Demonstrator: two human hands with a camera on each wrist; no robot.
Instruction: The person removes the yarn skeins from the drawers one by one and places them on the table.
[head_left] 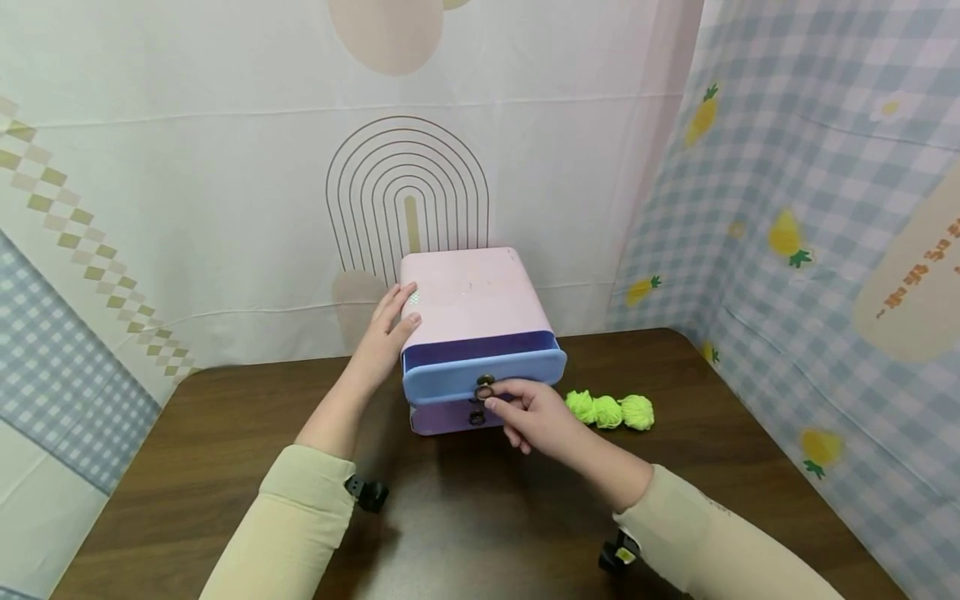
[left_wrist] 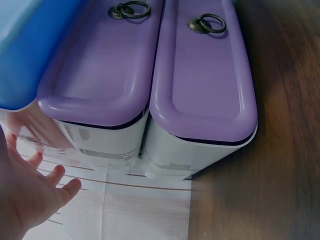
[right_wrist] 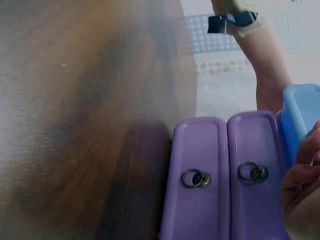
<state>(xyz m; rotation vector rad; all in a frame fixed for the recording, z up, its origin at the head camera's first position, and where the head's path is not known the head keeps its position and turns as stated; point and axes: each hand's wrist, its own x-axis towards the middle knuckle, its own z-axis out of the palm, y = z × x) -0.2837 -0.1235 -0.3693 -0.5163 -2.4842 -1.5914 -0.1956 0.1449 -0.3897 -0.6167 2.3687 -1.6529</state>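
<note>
A small pink-topped drawer cabinet (head_left: 474,292) stands on the table with its blue top drawer (head_left: 442,382) part-way out. My right hand (head_left: 542,417) pinches the ring pull (head_left: 484,391) on that drawer between thumb and forefinger. At the cabinet's upper left edge, my left hand (head_left: 381,343) rests with fingers spread over the top. Below the blue front are two purple drawers (left_wrist: 205,75), both closed, each with a bronze ring pull (right_wrist: 191,178). In the right wrist view, fingers (right_wrist: 305,175) show beside the blue drawer, but the pinched ring is hidden.
Bright green yarn balls (head_left: 608,411) lie in a row just right of the cabinet. The brown wooden table (head_left: 247,450) extends in front and to both sides. A patterned cloth (head_left: 225,192) hangs behind it, and a blue checked cloth (head_left: 817,167) hangs at the right.
</note>
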